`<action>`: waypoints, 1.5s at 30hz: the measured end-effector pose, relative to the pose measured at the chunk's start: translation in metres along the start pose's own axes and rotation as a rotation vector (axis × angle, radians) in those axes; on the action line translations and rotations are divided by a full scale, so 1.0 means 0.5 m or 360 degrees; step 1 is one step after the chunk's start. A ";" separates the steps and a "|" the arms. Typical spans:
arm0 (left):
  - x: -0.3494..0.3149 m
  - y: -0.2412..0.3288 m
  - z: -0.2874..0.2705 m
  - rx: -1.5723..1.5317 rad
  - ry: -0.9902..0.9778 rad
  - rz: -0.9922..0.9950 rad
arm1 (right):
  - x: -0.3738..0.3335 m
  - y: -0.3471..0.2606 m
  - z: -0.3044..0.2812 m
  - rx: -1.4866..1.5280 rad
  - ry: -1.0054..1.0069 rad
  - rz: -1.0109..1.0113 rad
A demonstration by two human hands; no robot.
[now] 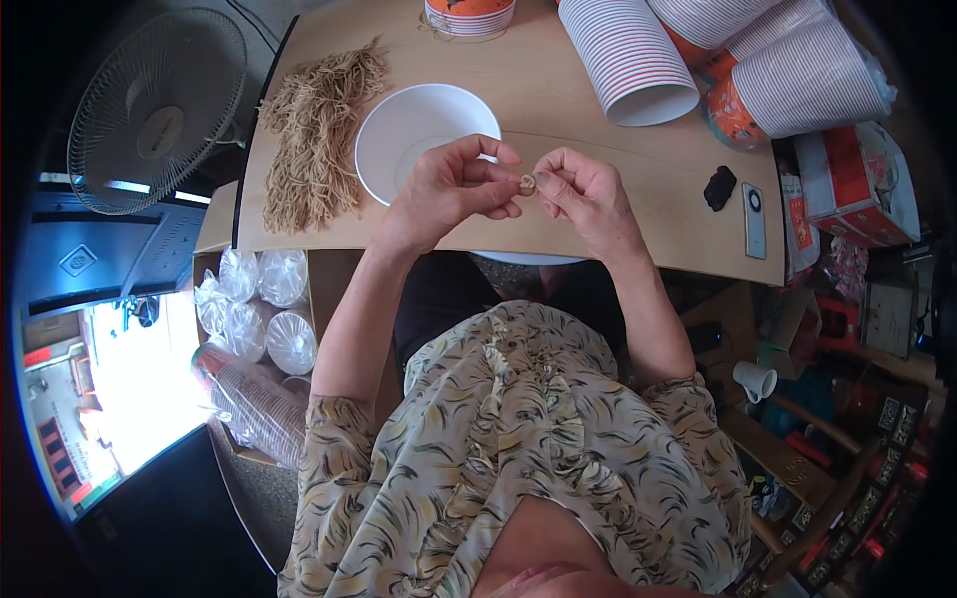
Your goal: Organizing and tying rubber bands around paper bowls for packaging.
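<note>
Fingers left and right; small tan coil between.

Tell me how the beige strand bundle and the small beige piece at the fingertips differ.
The bundle is large and shaggy; the piece is small and compact. The bundle lies on the table; the piece is between the left hand and right hand. Both are beige.

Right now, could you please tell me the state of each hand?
Left hand: closed, pinching a small coil of tan cord.
Right hand: closed, pinching the same coil from the right side.
</note>
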State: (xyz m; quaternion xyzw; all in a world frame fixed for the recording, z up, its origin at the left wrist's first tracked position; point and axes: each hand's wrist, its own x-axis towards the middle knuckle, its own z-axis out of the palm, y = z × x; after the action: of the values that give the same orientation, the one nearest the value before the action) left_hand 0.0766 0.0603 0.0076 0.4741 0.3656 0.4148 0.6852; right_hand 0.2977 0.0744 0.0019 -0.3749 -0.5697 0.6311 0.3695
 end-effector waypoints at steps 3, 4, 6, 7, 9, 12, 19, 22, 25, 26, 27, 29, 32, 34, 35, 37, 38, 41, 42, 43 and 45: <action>-0.002 0.014 0.004 0.0059 -0.0004 -0.0083 | 0.000 -0.001 0.000 -0.0035 0.0011 0.0011; -0.002 0.016 0.006 0.0087 -0.0008 -0.0110 | 0.000 0.002 -0.002 -0.0023 0.0016 0.0014; -0.002 0.015 0.005 0.0084 -0.0010 -0.0115 | 0.001 0.002 -0.002 -0.0011 0.0021 0.0016; -0.001 0.015 0.005 0.0080 -0.0012 -0.0121 | 0.001 0.000 -0.001 -0.0026 0.0024 0.0012; -0.002 0.008 -0.001 0.0067 -0.0028 -0.0099 | 0.000 0.000 -0.001 -0.0039 0.0026 0.0008; -0.002 0.006 -0.004 0.0061 -0.0048 -0.0082 | -0.001 0.005 -0.003 0.0004 0.0061 -0.0020; -0.007 0.018 0.001 0.0093 -0.0093 -0.0103 | -0.001 0.017 -0.006 0.0163 0.0107 -0.0021; -0.008 0.021 0.005 0.0123 -0.0091 -0.0090 | -0.004 0.019 -0.002 0.0259 0.0126 -0.0023; -0.005 0.020 0.010 0.0152 -0.0069 -0.0064 | -0.006 0.020 0.000 0.0380 0.0166 -0.0015; -0.004 0.020 0.011 0.0153 -0.0071 -0.0063 | -0.007 0.021 0.000 0.0419 0.0194 0.0017; -0.003 0.019 0.011 0.0177 -0.0063 -0.0041 | -0.007 0.019 0.000 0.0418 0.0195 0.0015; -0.003 0.016 0.017 0.0201 -0.0053 -0.0016 | -0.008 0.012 0.002 0.0422 0.0199 -0.0003; 0.000 0.000 0.041 0.0520 0.0183 0.0244 | -0.014 0.000 -0.003 0.0420 0.0169 0.0020; 0.001 -0.014 0.046 0.0812 0.0262 0.0472 | -0.027 -0.013 -0.007 0.0360 0.0145 0.0024; 0.002 -0.018 0.054 0.0870 0.0335 0.0580 | -0.035 -0.021 -0.010 0.0304 0.0138 0.0028; -0.010 -0.003 0.059 0.1069 0.0292 0.0561 | -0.049 -0.026 -0.018 0.0214 0.0112 0.0070; -0.011 0.008 0.066 0.1232 0.0280 0.0668 | -0.059 -0.024 -0.022 0.0020 0.0123 0.0048; -0.010 -0.001 0.064 0.1339 0.0274 0.1059 | -0.083 -0.009 -0.048 -0.0285 0.0066 0.0064; -0.014 0.005 0.066 0.1340 0.0232 0.0997 | -0.088 -0.008 -0.050 -0.0248 0.0116 0.0003; -0.018 0.004 0.066 0.1341 0.0248 0.1000 | -0.091 -0.008 -0.050 -0.0210 0.0167 -0.0058; -0.027 -0.004 0.068 0.1559 0.0288 0.0989 | -0.097 -0.024 -0.041 -0.0214 0.0180 -0.0114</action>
State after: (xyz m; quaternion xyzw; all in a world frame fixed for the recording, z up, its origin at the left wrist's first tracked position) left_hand 0.1021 0.0359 0.0169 0.7832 0.4155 0.4178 0.1985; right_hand 0.3384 0.0411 0.0151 -0.4134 -0.6021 0.5557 0.3973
